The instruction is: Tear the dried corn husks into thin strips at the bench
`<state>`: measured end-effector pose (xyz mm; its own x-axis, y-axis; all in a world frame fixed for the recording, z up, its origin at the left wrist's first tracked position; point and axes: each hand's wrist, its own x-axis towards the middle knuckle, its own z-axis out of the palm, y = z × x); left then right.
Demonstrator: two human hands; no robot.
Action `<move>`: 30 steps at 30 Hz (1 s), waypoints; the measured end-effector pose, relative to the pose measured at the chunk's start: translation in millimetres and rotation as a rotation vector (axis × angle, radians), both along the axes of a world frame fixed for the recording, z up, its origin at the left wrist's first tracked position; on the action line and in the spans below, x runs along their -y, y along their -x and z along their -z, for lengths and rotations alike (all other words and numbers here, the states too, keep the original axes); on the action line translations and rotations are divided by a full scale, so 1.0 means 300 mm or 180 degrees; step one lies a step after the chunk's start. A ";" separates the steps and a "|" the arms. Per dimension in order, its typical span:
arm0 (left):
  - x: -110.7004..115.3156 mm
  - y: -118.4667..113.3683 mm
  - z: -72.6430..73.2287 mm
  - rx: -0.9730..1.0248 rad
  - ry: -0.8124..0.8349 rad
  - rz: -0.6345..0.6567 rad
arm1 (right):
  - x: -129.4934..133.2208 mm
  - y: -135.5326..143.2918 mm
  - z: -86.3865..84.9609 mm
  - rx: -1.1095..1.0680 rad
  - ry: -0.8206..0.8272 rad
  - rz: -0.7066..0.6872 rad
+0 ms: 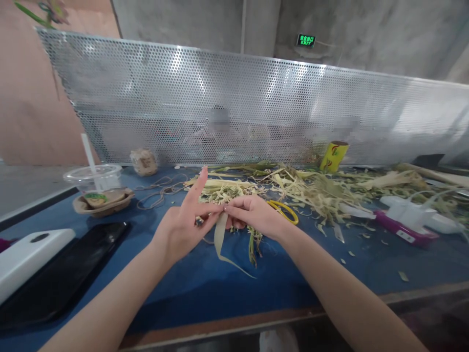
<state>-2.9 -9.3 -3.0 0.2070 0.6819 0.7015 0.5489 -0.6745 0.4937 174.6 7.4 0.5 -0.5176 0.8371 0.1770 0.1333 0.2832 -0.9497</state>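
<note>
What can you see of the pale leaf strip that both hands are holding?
The leaf strip is a pale, dry-looking, flat ribbon of plant material. The left hand and right hand pinch its top between fingertips above the blue table. It hangs down, curves, and narrows to a thin point trailing right along the table. Green stems hang beside it.

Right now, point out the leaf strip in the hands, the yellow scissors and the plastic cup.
leaf strip [221,233], head view, on its pale hanging middle.
yellow scissors [284,209], head view, on the handle loop.
plastic cup [102,175], head view, on its clear rim.
</note>
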 end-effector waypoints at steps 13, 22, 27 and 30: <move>-0.007 -0.014 -0.029 0.0085 0.1331 0.0421 | 0.009 -0.017 -0.005 0.1526 -0.1500 0.0316; -0.001 -0.037 -0.093 -0.0735 0.1572 0.0361 | -0.003 -0.033 -0.040 0.2257 -0.2013 0.0151; -0.007 -0.021 -0.088 -0.0875 0.1532 0.0239 | 0.022 -0.011 -0.036 0.2533 -0.2064 0.0168; -0.007 -0.019 -0.078 -0.0906 0.1480 0.0192 | 0.037 0.004 -0.033 0.2613 -0.2013 0.0243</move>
<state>2.7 -7.0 20.3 0.3929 0.8878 0.2395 0.6715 -0.4550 0.5849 173.3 -3.6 10.4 -0.6268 0.7497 0.2123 0.7104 0.6618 -0.2396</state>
